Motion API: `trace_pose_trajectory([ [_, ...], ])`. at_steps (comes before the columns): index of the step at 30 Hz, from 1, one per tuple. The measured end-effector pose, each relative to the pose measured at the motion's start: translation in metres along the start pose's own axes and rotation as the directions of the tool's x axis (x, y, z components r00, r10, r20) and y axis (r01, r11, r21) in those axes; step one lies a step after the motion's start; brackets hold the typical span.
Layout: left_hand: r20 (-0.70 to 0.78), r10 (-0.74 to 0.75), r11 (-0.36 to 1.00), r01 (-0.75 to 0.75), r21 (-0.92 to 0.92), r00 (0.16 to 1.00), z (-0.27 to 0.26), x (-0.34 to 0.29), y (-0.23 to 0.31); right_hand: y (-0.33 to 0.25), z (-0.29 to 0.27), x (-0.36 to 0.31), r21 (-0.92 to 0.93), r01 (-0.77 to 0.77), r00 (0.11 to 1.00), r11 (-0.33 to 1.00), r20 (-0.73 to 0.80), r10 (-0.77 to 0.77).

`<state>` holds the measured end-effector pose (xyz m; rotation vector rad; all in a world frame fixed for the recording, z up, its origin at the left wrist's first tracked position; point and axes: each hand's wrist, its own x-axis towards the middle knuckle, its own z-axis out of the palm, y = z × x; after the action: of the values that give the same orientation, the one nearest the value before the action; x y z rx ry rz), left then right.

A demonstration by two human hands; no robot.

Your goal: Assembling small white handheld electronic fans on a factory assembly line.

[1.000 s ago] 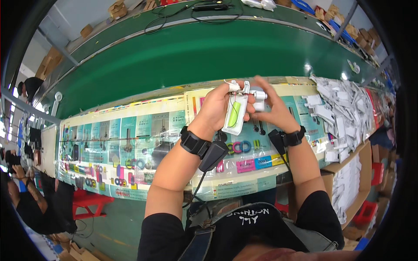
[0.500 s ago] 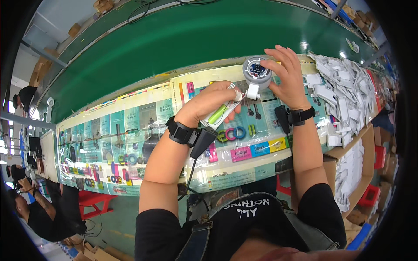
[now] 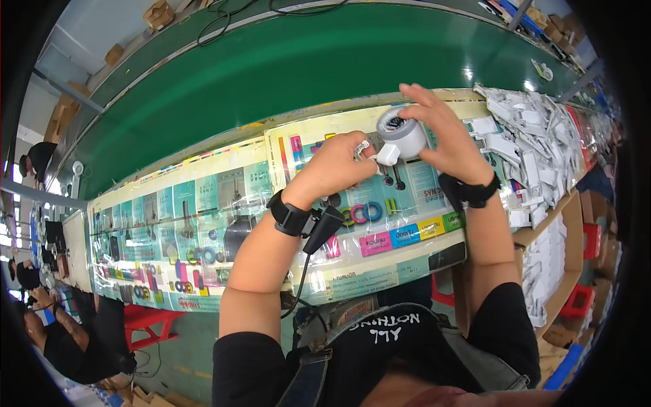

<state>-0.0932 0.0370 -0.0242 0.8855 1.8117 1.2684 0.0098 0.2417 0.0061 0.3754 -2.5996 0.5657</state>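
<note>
I see the gray and white cup (image 3: 412, 141) joined to a white neck (image 3: 388, 154), so I think that bit is done; the cup's top is open and dark insides (image 3: 394, 123) show, so I think the top is left. The cup sits between the 2 hands: the right hand (image 3: 449, 139) grips its right side, and the left hand (image 3: 337, 165), just left of it, curls tight around a mostly hidden white piece (image 3: 362, 147).

You wear a black short-sleeved shirt (image 3: 369, 353), white lettering (image 3: 385, 328) at chest, dark bluish-grey straps (image 3: 306, 376) over it. Two black wristbands (image 3: 290, 213); your left one carries a tapered black module (image 3: 324, 229) trailing a thin black cable (image 3: 303, 278).
</note>
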Motion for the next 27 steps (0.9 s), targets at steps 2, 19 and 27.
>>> trace_pose_trajectory([
  [2, -0.045, 0.124, 0.982, -0.116, 0.147, 0.991, 0.003, 0.0, -0.004, -0.015, -0.016, -0.004, 0.203, -0.145, 0.983, 0.968, 0.141, 0.118],
  [19, 0.136, 0.204, 0.732, -0.243, 0.636, 0.97, 0.05, -0.007, 0.014, -0.015, -0.027, -0.036, 0.222, -0.153, 0.896, 0.963, 0.442, 0.041],
  [27, 0.155, 0.259, 0.819, -0.301, 0.488, 0.953, 0.044, -0.007, 0.006, -0.023, -0.023, -0.043, 0.19, -0.079, 0.981, 0.979, 0.188, 0.042],
])
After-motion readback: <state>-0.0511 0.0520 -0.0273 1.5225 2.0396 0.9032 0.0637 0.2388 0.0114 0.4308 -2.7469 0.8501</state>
